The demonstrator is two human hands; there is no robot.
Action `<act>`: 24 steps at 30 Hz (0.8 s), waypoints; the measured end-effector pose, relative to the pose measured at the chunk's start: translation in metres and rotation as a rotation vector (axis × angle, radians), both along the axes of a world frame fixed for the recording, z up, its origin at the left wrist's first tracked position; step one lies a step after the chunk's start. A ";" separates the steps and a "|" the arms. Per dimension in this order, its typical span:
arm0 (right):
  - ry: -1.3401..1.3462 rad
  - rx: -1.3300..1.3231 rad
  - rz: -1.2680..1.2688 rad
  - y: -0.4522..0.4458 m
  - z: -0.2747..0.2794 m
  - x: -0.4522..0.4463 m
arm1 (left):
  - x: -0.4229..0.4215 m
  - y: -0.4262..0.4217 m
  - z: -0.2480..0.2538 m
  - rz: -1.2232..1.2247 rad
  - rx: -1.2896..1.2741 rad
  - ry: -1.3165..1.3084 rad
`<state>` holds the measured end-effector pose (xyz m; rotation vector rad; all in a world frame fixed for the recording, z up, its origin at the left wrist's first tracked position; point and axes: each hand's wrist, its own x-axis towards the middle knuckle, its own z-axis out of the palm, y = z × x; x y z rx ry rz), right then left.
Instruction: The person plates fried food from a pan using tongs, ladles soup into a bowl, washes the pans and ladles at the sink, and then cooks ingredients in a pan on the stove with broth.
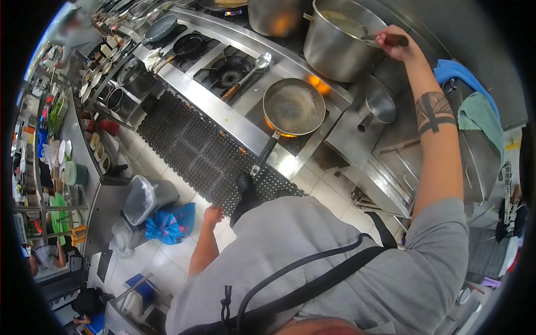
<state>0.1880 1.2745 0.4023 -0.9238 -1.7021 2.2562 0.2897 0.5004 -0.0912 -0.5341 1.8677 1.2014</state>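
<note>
My right hand (392,42) is closed round the wooden handle (397,40) of a utensil whose far end goes into a large steel pot (338,53) holding pale liquid. My left hand (212,215) hangs low beside my body over the floor, its fingers curled; whether it holds anything is too small to tell. A frying pan (293,107) with clear liquid sits over a lit burner, its black handle pointing toward me. Left of it, a spoon (261,61) with a wooden handle lies on the stove's steel surface.
A second large pot (273,17) and a black skillet (188,43) stand on the stove. Right of the burners is a small steel pot (381,106). Behind the mat (190,145) are a lined bin (139,201) and blue bag (171,223). Another person (78,33) stands far left.
</note>
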 end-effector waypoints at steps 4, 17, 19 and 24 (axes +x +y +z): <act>0.135 -0.670 -0.070 0.033 0.011 0.001 | 0.037 -0.060 -0.041 -0.011 -0.009 -0.279; 0.512 -0.652 -0.149 -0.053 0.090 0.055 | 0.022 -0.034 -0.010 -0.001 -0.091 -0.080; 0.534 -0.593 -0.153 -0.078 0.110 0.068 | 0.007 -0.013 -0.003 0.001 -0.073 -0.041; 0.297 -0.687 -0.066 -0.105 0.137 0.099 | -0.012 0.016 0.001 0.005 0.006 0.023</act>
